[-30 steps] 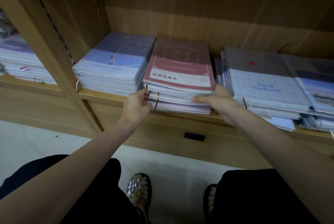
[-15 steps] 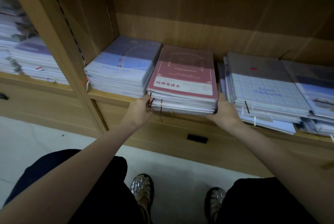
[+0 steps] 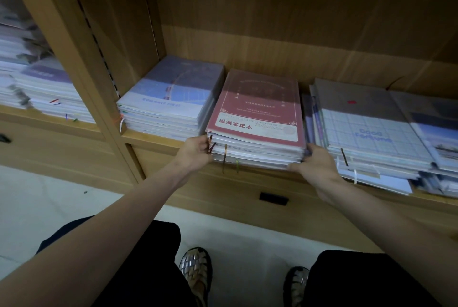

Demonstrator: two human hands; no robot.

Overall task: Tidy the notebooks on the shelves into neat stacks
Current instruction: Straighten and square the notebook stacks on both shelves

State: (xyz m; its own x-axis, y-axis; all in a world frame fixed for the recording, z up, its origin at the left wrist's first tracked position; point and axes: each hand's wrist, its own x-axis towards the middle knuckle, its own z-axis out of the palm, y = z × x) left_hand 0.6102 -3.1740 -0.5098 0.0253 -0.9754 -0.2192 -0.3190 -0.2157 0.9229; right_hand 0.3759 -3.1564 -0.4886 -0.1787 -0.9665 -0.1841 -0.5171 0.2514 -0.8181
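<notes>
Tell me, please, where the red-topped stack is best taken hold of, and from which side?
Probably by its two front corners, coming from the front, as the left hand and right hand do now: the red-topped stack lies flat, hemmed in by the blue stack and grid stack.

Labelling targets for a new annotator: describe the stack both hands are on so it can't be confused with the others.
Look in the wooden shelf bay right of the slanted upright. Of the notebook stacks along its front edge, take the second from the left, the red-covered notebook stack, with the left hand and right hand at its front corners. Its neighbours are pale: a blue-and-white notebook stack to the left, a grey grid-patterned notebook stack to the right.
</notes>
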